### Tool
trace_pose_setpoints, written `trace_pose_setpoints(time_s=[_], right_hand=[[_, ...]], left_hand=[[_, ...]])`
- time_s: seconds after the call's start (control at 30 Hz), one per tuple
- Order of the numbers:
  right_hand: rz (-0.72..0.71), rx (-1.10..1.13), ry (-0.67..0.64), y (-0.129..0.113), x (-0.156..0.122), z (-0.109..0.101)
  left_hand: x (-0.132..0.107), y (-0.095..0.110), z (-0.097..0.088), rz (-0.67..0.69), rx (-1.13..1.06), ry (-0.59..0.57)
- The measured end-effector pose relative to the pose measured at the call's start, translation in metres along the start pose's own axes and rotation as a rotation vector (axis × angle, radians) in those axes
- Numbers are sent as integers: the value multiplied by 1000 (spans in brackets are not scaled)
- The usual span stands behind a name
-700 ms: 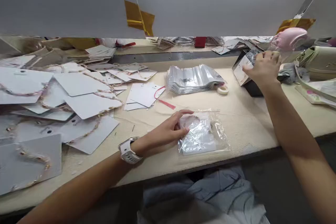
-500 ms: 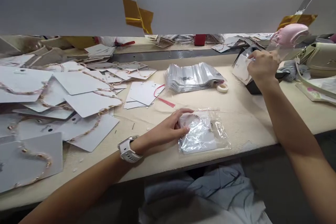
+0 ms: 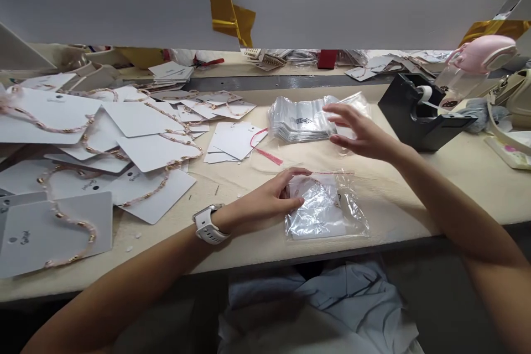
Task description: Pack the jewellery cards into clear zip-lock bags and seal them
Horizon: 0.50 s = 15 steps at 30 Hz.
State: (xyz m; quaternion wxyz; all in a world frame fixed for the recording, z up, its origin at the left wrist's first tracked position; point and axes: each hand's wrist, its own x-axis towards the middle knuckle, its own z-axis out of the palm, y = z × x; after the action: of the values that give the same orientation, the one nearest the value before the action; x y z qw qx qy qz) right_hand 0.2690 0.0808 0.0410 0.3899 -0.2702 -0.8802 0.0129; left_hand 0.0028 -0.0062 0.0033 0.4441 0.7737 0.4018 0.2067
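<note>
1. Here, a bagged card (image 3: 321,213) lies flat on the pale table (image 3: 398,199), close to its near edge; take it as the clock's centre.
2. At nine o'clock the left hand (image 3: 277,193) rests against the bag's left side. Its thumb and forefinger stand apart, both touching the plastic; the other fingers are curled, and I cannot tell whether they clamp anything. A white watch (image 3: 211,227) is on that wrist.
3. Between twelve and one o'clock is the right hand (image 3: 367,135), its thumb and fingers apart. A clear packet (image 3: 359,102) shows just behind it; I cannot tell whether they touch.
4. Just before twelve sits a stack of clear bags (image 3: 296,119), near the right fingertips.
5. At half past one stands a black tape dispenser (image 3: 421,124), with a pink-lidded bottle (image 3: 483,55) beyond it.
6. Toward ten o'clock lie white cards (image 3: 235,141) and a red tassel (image 3: 269,156).
7. Around half past nine spreads a pile of cards (image 3: 147,152) bearing beaded strands.
</note>
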Motion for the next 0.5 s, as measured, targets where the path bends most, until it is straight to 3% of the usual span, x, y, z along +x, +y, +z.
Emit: trace_pose_setpoints(time_s=[0.07,0.17,0.27,0.37,0.5], right_hand=[[7,32,-12,-4,2,5],[136,-33,231,6,5,-3],[359,-169,423,27,5,-16],[611,-204,471,45,5,-24],[844,-78,481,61,5,-29]], left_hand=[[1,1,-1,5,35,-9],[3,0,-2,48,74,-17],[4,-3,-4,53,121,-36],[5,-6,-6,54,158,-40],[5,-6,-6,89,167,-24]])
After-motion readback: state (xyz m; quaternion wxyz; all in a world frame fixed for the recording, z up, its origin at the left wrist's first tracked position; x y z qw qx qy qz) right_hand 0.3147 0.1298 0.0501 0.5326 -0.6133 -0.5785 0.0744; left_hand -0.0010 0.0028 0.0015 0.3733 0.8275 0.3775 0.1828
